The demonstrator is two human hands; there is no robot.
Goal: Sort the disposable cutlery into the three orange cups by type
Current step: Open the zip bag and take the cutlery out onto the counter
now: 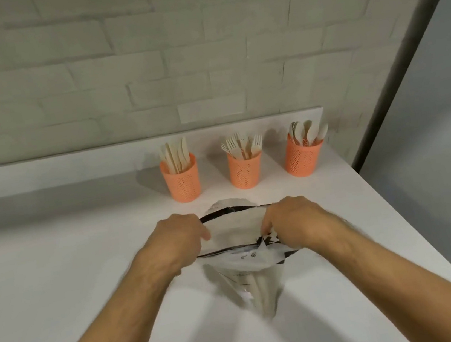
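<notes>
Orange cups stood in a row on the desk (57, 250): knives (174, 155) in left cup (181, 181), forks (242, 145) in middle cup (246, 170), spoons (308, 131) in right cup (303, 157). Left hand (182, 235) and right hand (293, 219) each gripped the bag (236, 226).

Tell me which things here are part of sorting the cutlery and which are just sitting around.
Part of the job:
left cup with knives
middle cup with forks
right cup with spoons
plastic bag, gripped by left hand and right hand

Just there:
white counter
brick wall
</notes>
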